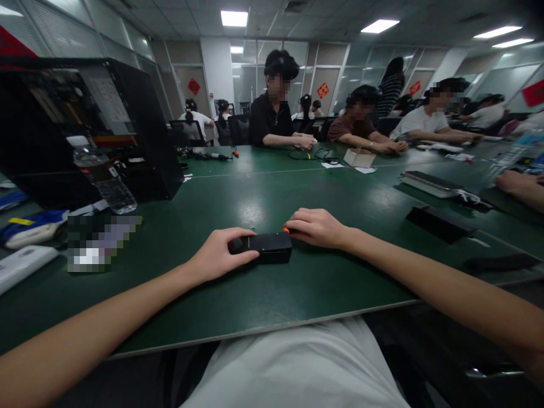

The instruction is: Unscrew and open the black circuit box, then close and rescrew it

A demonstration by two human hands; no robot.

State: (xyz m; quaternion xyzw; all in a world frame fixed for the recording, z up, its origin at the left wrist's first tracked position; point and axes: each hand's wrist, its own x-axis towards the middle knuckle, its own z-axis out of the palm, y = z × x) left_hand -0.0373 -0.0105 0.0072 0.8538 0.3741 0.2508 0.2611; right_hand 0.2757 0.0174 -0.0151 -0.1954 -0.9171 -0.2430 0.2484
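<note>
White cloth (297, 362) over the lap lies nearest. Beyond it, the left hand (219, 252) grasps the black box (272, 247) by its left end, thumb along the near side, fingers opposite. The right hand (317, 226) curls at an orange piece (286, 230) by the box's far right corner; whether it pinches it, I cannot tell. The box rests on the green table (212, 317), seemingly whole and mid-handling; what remains undone doesn't show.
</note>
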